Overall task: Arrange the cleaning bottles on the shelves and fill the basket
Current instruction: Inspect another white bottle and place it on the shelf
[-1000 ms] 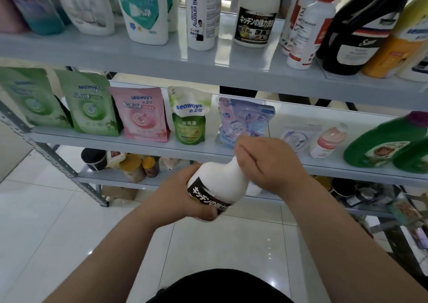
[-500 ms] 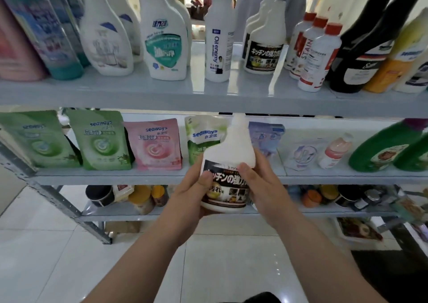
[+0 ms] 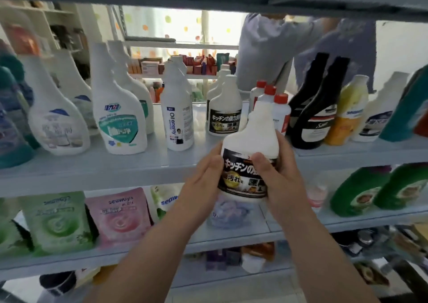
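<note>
Two hands hold one white bottle (image 3: 251,140) with a dark label in Japanese lettering, seen from the head camera. The bottle is in the air, nearly upright, in front of the front edge of the upper shelf (image 3: 104,166). The left hand (image 3: 203,184) grips its left side, with the thumb at the edge of the label and the fingers out of sight behind. The right hand (image 3: 280,179) grips the right side, its thumb laid across the front of the label.

On the upper shelf, just behind and left of the held bottle, stands a matching bottle (image 3: 225,115) with the same dark label, and more white ones are lined up behind it. Left of that is a tall Oil enemy bottle (image 3: 177,119), then a spray bottle (image 3: 118,119) with a teal label. Red-capped bottles (image 3: 281,111) stand partly hidden behind the held bottle's neck, with black bottles (image 3: 312,115) and a yellow bottle (image 3: 345,119) to the right.

On the shelf below are a pink pouch (image 3: 117,217) and a green pouch (image 3: 58,224) – both blurred – and green bottles (image 3: 361,193) at the right. Another person (image 3: 301,47) stands beyond the shelving.
</note>
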The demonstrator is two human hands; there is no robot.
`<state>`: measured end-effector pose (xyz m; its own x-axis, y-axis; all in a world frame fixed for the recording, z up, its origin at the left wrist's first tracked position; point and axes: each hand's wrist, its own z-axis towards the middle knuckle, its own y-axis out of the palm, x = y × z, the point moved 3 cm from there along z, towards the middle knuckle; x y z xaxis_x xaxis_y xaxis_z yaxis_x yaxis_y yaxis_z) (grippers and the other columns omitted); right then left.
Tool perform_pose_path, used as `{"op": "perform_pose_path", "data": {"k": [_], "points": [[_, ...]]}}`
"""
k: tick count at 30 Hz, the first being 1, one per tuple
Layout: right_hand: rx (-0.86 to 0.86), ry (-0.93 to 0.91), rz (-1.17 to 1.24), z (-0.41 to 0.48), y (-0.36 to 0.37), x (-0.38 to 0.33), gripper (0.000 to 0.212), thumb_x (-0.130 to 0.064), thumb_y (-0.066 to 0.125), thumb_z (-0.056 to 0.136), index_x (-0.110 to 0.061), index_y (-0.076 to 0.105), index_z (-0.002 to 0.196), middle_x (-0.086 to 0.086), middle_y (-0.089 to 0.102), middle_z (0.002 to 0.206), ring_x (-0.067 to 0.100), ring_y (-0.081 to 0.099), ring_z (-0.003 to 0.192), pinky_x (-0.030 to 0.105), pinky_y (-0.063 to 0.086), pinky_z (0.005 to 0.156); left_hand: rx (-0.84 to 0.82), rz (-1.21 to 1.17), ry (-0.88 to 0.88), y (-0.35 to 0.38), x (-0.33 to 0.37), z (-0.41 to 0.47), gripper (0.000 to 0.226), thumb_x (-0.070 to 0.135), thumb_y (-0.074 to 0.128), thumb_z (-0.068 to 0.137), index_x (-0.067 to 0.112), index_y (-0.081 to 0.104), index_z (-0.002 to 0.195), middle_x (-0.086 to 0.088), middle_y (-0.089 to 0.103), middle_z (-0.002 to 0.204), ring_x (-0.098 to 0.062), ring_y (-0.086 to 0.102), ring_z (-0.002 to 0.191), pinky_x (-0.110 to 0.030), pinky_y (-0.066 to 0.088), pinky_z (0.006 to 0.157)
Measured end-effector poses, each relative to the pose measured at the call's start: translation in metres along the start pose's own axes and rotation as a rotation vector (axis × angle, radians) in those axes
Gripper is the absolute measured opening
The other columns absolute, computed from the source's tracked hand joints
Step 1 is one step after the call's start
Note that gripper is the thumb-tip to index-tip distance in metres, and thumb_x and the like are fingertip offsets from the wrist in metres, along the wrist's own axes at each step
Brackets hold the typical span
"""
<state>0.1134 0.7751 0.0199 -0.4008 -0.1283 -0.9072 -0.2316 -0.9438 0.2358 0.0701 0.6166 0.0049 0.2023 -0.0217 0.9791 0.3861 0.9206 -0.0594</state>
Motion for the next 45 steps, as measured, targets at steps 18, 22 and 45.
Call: {"op": "perform_pose_path", "data": {"k": [18, 22, 45], "points": [[0.056, -0.177, -0.183, 0.078, -0.045, 0.013, 0.071, -0.055, 0.080, 0.075, -0.051, 0.049, 0.139, -0.012, 0.061, 0.137, 0.016, 0.063, 0.124, 0.051, 0.058, 0.097, 0.335, 0.646, -0.154, 0.006, -0.012, 0.191, 0.071, 0.060, 0.069, 0.075, 0.027, 0.028, 0.121, -0.001, 0.041, 0.121, -0.023, 0.048, 0.104, -0.035, 0.039, 0.080], [0.080, -0.193, -0.190, 0.078, -0.044, 0.017, 0.069, -0.055, 0.080, 0.073, -0.057, 0.049, 0.135, -0.015, 0.061, 0.136, 0.014, 0.063, 0.123, 0.050, 0.059, 0.095, 0.360, 0.587, -0.076, 0.009, -0.009, 0.176, 0.065, 0.057, 0.071, 0.080, 0.027, 0.022, 0.111, 0.012, 0.051, 0.095, 0.002, 0.044, 0.074, -0.026, 0.031, 0.058], [0.117, -0.181, -0.561, 0.126, 0.065, 0.062, 0.091, -0.033, 0.080, 0.088, -0.052, 0.020, 0.153, -0.003, 0.033, 0.132, -0.012, 0.045, 0.106, 0.002, 0.033, 0.084, 0.586, 0.066, 0.039, -0.107, -0.019, -0.023, 0.065, 0.045, 0.075, 0.047, 0.068, 0.047, 0.101, 0.026, 0.070, 0.100, 0.004, 0.069, 0.086, -0.027, 0.054, 0.065]]}}
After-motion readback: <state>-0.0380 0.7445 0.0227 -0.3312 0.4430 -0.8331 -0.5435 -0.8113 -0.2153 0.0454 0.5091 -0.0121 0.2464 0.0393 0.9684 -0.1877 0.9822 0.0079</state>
